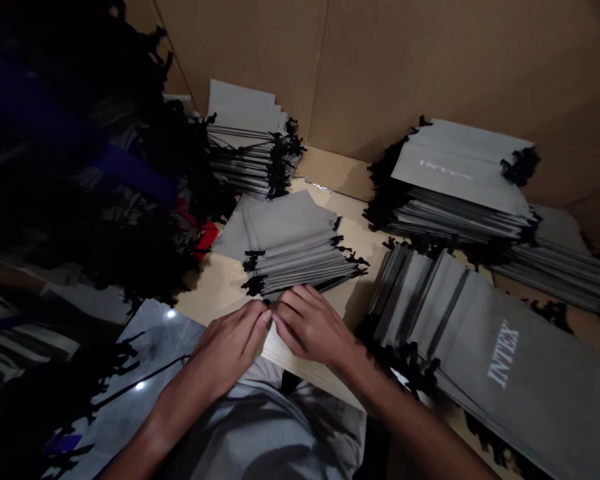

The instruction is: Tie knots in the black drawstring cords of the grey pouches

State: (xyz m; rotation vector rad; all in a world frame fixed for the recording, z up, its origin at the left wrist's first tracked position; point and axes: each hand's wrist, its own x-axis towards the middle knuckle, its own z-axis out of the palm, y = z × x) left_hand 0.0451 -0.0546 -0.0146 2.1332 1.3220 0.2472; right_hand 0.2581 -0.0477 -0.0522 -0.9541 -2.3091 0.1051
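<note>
Low in the middle, my left hand (233,340) and my right hand (313,323) meet thumb to thumb, both closed with fingers curled. A small dark bit shows between the fingertips, but what they pinch is mostly hidden. Just beyond the knuckles lies a stack of flat grey bags (293,223) with black knotted cord ends sticking out at both sides. The stack's near edge is partly covered by my hands.
Grey bags with white "INTEX" lettering (525,373) fan out at right. Behind them is another tall stack (460,160); one more stack (243,107) stands at back left. Dark cord-ended bundles (80,200) crowd the left. A cardboard wall (350,73) closes the back.
</note>
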